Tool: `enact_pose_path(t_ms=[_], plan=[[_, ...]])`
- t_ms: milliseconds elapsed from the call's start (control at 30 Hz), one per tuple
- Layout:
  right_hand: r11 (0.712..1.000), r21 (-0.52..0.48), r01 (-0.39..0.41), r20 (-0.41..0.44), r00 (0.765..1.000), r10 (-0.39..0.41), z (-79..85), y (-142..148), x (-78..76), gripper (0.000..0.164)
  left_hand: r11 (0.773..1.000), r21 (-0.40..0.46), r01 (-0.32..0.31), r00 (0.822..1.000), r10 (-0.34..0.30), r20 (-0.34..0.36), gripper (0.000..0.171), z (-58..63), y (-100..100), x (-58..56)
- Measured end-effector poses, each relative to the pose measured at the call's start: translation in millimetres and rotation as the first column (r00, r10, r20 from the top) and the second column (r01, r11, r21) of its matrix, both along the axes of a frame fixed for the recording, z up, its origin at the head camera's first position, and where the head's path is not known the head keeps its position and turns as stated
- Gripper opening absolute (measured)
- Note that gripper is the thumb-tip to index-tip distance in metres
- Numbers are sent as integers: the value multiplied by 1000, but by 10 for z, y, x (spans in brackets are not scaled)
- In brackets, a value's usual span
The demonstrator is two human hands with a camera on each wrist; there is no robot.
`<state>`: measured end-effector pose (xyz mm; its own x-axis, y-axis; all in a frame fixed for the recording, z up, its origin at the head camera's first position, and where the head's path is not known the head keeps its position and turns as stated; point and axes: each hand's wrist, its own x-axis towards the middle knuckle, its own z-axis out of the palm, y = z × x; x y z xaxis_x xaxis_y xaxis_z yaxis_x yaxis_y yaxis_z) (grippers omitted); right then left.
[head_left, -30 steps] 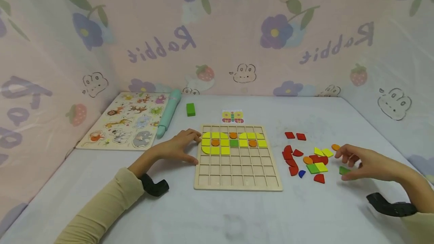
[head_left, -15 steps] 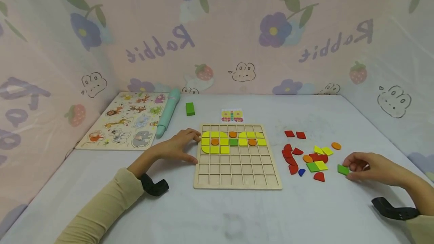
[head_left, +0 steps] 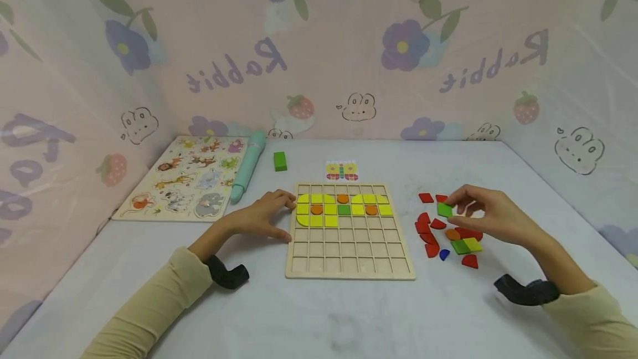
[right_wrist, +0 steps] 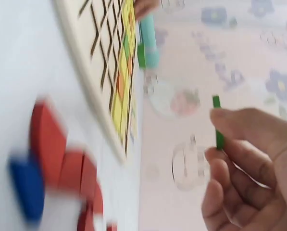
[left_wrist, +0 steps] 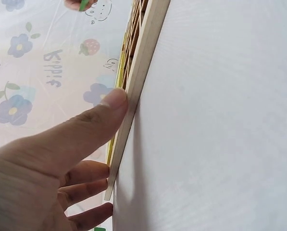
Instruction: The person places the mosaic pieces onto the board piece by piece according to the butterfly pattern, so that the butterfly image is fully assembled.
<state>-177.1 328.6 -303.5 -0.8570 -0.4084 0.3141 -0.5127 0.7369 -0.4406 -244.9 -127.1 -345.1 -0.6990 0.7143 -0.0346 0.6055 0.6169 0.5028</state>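
A green square tile [head_left: 444,210] is pinched between the thumb and fingers of my right hand [head_left: 490,215], held above the loose pieces. The right wrist view shows the same green tile [right_wrist: 218,122] edge-on, off the table. My left hand [head_left: 256,216] touches the left edge of a wooden grid board [head_left: 349,267]; in the left wrist view its thumb [left_wrist: 115,98] lies against the board's side. Yellow tiles [head_left: 316,220], orange discs [head_left: 371,211] and one green tile [head_left: 344,210] fill cells in the board's upper rows. Behind it lies a small butterfly pattern card [head_left: 341,171].
Loose red pieces [head_left: 431,251], a blue half-disc [head_left: 444,255], an orange disc [head_left: 452,234] and green and yellow tiles [head_left: 461,246] lie right of the board. An animal puzzle [head_left: 169,181], a teal pen-shaped stick [head_left: 247,168] and a green block [head_left: 281,161] stand at the back left.
My right hand has picked up the green tile from the table at the far right and carried it left and up over the loose pieces. The left hand has stayed at the board.
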Motion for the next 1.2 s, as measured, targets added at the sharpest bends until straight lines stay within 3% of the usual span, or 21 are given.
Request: enact_pose_path(t_ms=[167,467,800,1200], plan=[[998,-63,0,41,999,2,27,-630,-199,29,1000,1,-1,1000,1,-12,64,3,1,5],[981,-108,-163,161,971,179,-135,-1313,-403,25,1000,-12,-9,1000,9,-10,65,12,8,-3],[981,-78,-179,242,951,193,-352,-1467,-536,25,1000,-14,-6,1000,6,-18,66,-18,-4,-16],[977,-56,-208,244,946,215,-398,-1475,-568,27,1000,-12,-9,1000,9,-15,64,5,-4,3]])
